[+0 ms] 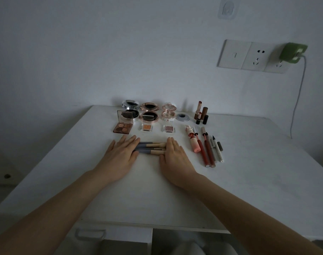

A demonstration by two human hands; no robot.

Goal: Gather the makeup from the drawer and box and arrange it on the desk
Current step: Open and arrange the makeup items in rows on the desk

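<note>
Brushes (151, 149) lie on the desk (249, 181), mid-front, bunched side by side. Their long axis runs left-right across the desk: grey handles point left, pale wooden ends right. Count looks like three or four; they overlap, so it can't be fixed.

Left hand (120, 155) sits at the handle end and right hand (173, 157) at the wooden end, so the bundle is bracketed between them. Both hands are flat, palms down, fingers straight. Neither grasps anything; the inner fingers just touch the brush ends. The hands are equally near, one per end. Likely step: squaring the bundle up by pushing inward along its axis. A push off that axis would probably fan the brushes out.

Behind the brushes, one four-pan palette (122, 128) with its lid up, and two single shadow pans (147, 127).

Back row: three open round compacts (149, 113).

Right of the brushes, a row of sticks (206, 150) lies with long axes front-back, square to the brushes: one pink bottle, two red glosses, about three thin pencils. They sit near the right hand but apart from it.

Behind that row, a cluster of upright lipsticks (201, 113), roughly four tubes; exact count unclear.

One desk grommet (182, 117) sits between the compacts and lipsticks.

One green charger (293, 52) is plugged into the wall.

The layout looks near done.
</note>
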